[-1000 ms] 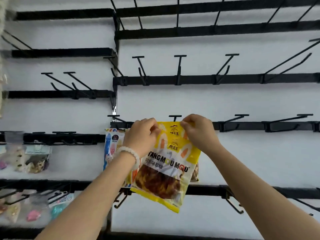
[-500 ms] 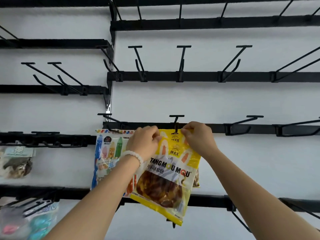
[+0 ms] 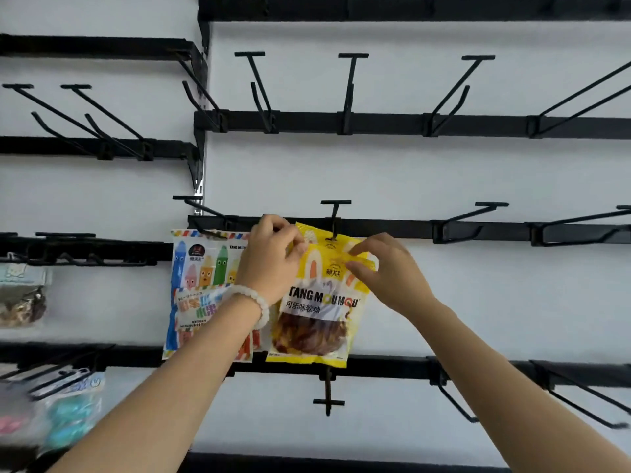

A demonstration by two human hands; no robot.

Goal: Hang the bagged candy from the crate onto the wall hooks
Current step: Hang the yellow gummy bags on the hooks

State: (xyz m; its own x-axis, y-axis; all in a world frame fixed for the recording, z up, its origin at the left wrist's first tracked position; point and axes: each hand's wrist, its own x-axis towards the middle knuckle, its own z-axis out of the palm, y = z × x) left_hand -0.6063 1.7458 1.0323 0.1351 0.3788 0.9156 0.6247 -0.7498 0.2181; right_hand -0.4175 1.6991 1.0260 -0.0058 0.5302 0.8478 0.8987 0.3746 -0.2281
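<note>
Hanging on a black wall hook [image 3: 334,222], the yellow candy bag [image 3: 319,302] shows brown sweets through its clear window.
Left hand [image 3: 273,257] pinches its top-left corner; right hand [image 3: 386,271] touches its top with relaxed fingers, beside a crayon-print bag [image 3: 205,288].
</note>
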